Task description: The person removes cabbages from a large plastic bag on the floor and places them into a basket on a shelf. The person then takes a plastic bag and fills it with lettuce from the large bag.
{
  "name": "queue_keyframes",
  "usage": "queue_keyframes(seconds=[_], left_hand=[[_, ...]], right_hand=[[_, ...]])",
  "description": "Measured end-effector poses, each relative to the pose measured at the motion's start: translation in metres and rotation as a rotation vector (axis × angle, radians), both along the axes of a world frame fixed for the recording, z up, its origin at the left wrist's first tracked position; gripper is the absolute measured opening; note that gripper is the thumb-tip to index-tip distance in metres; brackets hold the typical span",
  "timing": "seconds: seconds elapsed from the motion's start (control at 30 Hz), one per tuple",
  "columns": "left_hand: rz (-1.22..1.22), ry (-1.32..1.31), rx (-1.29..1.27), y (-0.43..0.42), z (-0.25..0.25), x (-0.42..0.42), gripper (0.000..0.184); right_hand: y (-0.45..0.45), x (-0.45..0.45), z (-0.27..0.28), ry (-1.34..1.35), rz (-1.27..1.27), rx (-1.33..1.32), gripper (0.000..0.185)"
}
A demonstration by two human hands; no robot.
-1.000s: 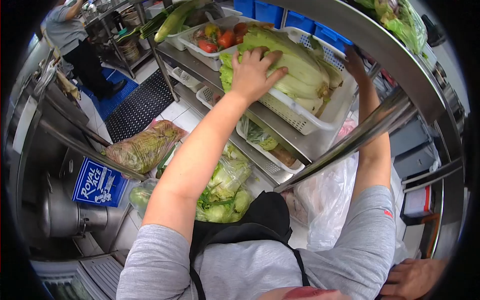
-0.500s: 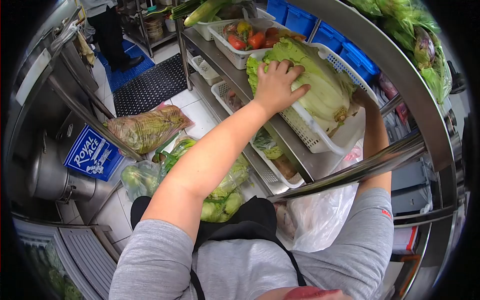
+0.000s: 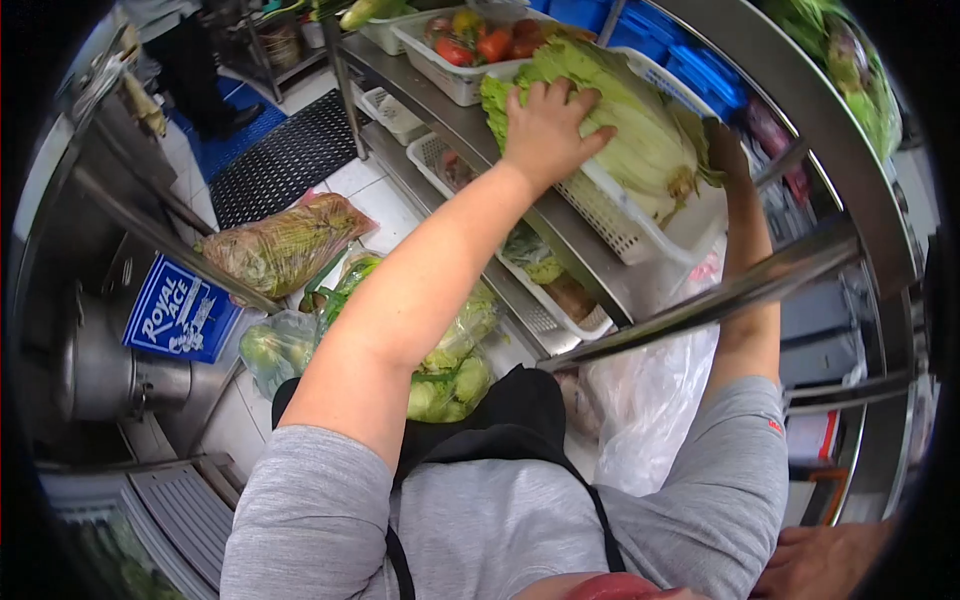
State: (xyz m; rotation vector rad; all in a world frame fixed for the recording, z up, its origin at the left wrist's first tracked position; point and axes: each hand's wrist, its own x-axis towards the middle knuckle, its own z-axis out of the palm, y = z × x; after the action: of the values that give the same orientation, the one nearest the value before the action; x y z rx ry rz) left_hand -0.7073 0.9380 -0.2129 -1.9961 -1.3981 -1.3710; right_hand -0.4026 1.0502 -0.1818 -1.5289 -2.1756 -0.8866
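Green leafy vegetable (image 3: 642, 140): left hand (image 3: 553, 132) splayed atop, right hand (image 3: 729, 155) alongside.

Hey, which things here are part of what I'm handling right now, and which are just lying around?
Seemingly part of the job:
Leafy greens, with your left hand on them and your right hand near their stem end
White basket holding them

Apparently just lying about:
Blue Royal Ace box
Wrapped bundle on the floor
Black mat
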Motion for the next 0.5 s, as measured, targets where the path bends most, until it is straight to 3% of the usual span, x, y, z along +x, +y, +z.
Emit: queue_keyframes(seconds=[0.1, 0.2, 0.27, 0.3, 0.37, 0.5], left_hand=[[-0.022, 0.008, -0.016, 0.001, 0.003, 0.001, 0.045], [-0.012, 0.017, -0.026, -0.001, 0.001, 0.0, 0.046], [-0.006, 0.027, -0.049, 0.0, 0.002, 0.0, 0.047], [-0.009, 0.029, -0.048, 0.001, 0.003, 0.0, 0.047], [0.005, 0.03, -0.034, 0.001, 0.001, 0.0, 0.048], [-0.034, 0.025, -0.085, 0.003, 0.008, -0.006, 0.047]], right_hand=[[-0.061, 0.004, 0.025, -0.032, -0.015, 0.057, 0.072], [-0.118, 0.01, 0.044, 0.116, 0.104, 0.249, 0.067], [-0.143, 0.011, 0.055, 0.599, 0.327, 0.285, 0.065], [-0.146, 0.014, 0.058, 0.601, 0.325, 0.287, 0.065], [-0.15, 0.021, 0.065, 0.968, 0.334, -0.067, 0.072], [-0.174, -0.02, 0.081, 0.66, 0.177, -0.065, 0.073]])
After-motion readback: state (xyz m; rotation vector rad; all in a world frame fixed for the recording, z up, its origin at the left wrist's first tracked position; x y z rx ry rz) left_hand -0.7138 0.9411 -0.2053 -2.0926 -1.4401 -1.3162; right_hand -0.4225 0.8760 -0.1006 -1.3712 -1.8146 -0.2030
